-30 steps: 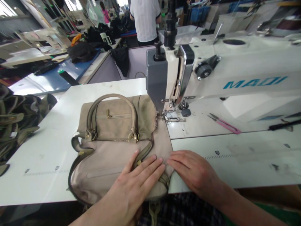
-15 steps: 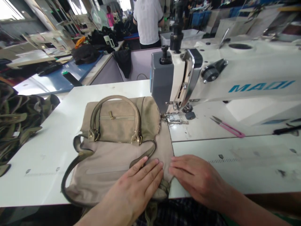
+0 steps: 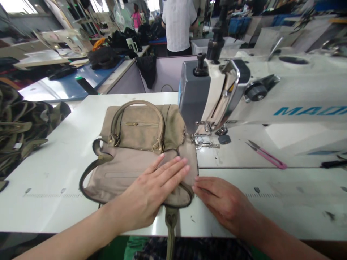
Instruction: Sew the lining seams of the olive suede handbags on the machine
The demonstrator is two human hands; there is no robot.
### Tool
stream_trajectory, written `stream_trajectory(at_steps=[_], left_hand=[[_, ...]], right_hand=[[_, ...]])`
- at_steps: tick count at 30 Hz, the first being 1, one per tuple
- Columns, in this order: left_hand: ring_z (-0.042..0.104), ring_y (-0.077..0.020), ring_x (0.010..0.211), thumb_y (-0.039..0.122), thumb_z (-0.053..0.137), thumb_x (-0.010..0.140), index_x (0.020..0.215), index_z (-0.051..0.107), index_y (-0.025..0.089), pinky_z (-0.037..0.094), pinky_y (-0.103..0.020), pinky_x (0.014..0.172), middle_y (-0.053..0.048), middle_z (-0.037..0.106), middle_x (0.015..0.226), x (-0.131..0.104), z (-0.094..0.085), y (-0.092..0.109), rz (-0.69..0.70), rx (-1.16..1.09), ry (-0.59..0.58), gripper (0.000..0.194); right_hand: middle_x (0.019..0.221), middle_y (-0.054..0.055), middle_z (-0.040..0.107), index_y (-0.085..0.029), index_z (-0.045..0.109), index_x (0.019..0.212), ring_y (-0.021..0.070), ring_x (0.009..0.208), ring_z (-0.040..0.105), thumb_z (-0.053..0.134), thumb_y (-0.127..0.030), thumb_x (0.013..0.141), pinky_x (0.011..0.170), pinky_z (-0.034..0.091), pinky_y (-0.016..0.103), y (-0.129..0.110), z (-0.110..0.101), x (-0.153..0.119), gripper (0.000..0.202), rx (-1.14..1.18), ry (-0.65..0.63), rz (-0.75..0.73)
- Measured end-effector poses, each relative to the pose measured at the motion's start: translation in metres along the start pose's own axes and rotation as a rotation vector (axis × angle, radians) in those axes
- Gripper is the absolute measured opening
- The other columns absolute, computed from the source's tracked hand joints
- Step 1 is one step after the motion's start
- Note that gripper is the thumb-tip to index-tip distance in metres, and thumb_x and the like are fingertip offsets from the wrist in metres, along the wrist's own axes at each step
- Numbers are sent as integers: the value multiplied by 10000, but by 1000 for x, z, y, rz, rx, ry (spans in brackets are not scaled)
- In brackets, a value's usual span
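while a strap [image 3: 170, 220] of the bag [image 3: 121, 164] hangs over the near edge of the white table [image 3: 51, 213], the left hand [image 3: 155, 182] lies palm down on the pale lining [image 3: 121, 180], its fingers stretched out and slightly apart, gripping nothing. the right hand [image 3: 217, 196] sits just to the right, its fingers close together and their tips at the lining's right edge; its thumb is hidden, so i cannot tell whether it pinches the cloth or only rests against it. the bag lies on the table, left of the sewing machine [image 3: 295, 90], with its lining spread toward the person and its olive outer side folded to the far end. on that outer side are a closed zip [image 3: 139, 125] with a gold pull and an arched handle [image 3: 141, 103]. the bag's frayed right edge comes up beside the machine's metal foot [image 3: 207, 143]; whether any cloth is under the foot is too small to tell. pink thread snips [image 3: 267, 155] lie right of the foot, and a pile of camouflage cloth [image 3: 20, 126] sits far left. beyond are a spool [image 3: 87, 85] with a green top, a black cloth [image 3: 148, 70] hung over a partition, and a person in a white top [image 3: 179, 27].
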State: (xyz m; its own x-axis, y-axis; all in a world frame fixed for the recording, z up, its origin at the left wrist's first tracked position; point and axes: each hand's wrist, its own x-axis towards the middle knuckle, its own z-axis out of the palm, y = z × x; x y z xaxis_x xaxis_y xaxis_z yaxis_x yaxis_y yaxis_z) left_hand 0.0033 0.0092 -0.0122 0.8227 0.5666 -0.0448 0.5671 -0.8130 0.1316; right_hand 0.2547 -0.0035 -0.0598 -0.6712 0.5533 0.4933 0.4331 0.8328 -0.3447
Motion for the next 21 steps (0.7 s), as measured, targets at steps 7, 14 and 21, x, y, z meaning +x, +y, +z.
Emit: stream_trajectory(at_steps=[7, 14, 21], left_hand=[[371, -166, 1385, 177, 276, 1015, 1417, 419, 132, 88, -361, 1232, -61, 483, 1444, 7, 13, -11, 174, -142, -52, 430], [340, -183, 1405, 183, 292, 1015, 1444, 382, 158, 84, -405, 1227, -69, 457, 1464, 18, 10, -30, 159, -135, -37, 439], [413, -188, 1359, 138, 289, 996, 1412, 423, 151, 152, -423, 1208, -79, 487, 1439, 36, 13, -52, 169, -129, 24, 437]], right_hand=[[1117, 184, 665, -50, 621, 1192, 249, 1104, 614, 425, -3, 895, 949, 555, 382, 2, 1, -6, 359, 49, -62, 24], [1144, 219, 641, 4, 618, 1192, 294, 1124, 590, 410, -26, 902, 960, 545, 442, 21, -2, 10, 358, 7, -120, -21], [1144, 208, 632, 0, 628, 1177, 297, 1129, 566, 404, -26, 892, 995, 509, 479, 46, 1, 22, 363, -36, -86, -48]])
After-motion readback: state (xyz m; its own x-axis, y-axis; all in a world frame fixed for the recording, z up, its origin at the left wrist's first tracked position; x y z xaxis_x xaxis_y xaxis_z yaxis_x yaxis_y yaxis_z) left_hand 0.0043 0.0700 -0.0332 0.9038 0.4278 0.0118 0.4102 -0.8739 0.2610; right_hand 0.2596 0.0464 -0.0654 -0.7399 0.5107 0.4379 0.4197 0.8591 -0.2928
